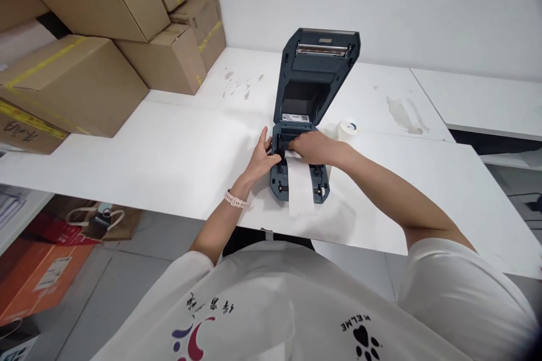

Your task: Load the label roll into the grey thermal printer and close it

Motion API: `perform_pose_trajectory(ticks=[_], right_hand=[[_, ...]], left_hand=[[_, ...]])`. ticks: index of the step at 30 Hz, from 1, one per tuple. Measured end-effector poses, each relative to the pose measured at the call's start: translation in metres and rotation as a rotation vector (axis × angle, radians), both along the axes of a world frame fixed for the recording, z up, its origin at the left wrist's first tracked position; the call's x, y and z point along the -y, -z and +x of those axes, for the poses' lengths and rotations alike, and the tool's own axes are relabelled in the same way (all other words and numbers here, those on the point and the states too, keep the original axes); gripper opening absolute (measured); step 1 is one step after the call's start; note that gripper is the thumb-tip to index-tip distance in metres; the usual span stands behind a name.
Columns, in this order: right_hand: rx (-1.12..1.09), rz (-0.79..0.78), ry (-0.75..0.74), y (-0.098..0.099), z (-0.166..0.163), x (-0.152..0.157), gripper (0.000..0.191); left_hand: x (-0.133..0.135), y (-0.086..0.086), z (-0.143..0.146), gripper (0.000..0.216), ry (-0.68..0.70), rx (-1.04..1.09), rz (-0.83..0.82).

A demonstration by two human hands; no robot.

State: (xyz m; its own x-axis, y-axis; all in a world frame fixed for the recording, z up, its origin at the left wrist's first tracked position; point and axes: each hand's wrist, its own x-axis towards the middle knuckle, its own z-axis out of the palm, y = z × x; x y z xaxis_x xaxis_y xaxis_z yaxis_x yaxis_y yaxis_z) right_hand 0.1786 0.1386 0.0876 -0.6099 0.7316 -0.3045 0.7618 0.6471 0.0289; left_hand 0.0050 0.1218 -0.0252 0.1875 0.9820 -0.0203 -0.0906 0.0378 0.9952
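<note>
Slate-blue plastic marks the one printer on the white counter. It sits near the front edge, square to our body, and its lid is tipped back almost upright. We judge that this leaves the paper bay open from above. Our left hand is closed on the left wall of the base, thumb raised and fingers curled against the plastic, which looks like a brace to stop the body sliding. Our right hand lies palm down across the bay, where a paper strip starts. We cannot tell whether its fingers pinch the paper or only press it flat. The strip runs forward between the two side guides and ends on the counter just past the front of the printer. We count one printer, one strip and two hands. One pale roll lies on its side just behind our right forearm, apart from the printer. Our left wrist carries one wristband. At least six cardboard boxes are stacked at the left end of the counter, well away from the hands.
</note>
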Motion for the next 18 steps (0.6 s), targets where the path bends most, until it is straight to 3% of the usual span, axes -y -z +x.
perform_pose_trajectory(ticks=[3, 6, 9, 12, 15, 18], right_hand=[[-0.002, -0.108, -0.084, 0.011, -0.004, -0.007, 0.024], [-0.163, -0.255, -0.152, -0.003, 0.016, -0.014, 0.037], [-0.569, -0.434, -0.192, -0.024, 0.069, -0.001, 0.048], [-0.840, -0.498, -0.133, -0.027, 0.135, 0.032, 0.037], [-1.018, -0.382, 0.168, 0.000, 0.181, 0.059, 0.032], [-1.039, -0.234, 0.484, 0.040, 0.196, 0.061, 0.039]], left_hand=[[0.000, -0.001, -0.001, 0.121, 0.002, -0.004, 0.006], [0.001, -0.002, -0.003, 0.121, 0.007, -0.013, 0.000], [0.003, -0.003, -0.005, 0.118, 0.025, -0.010, -0.002], [0.006, -0.005, -0.006, 0.114, 0.026, -0.005, -0.015], [0.008, -0.008, -0.004, 0.113, 0.010, -0.014, -0.028], [0.008, -0.011, -0.003, 0.114, 0.000, -0.026, -0.035]])
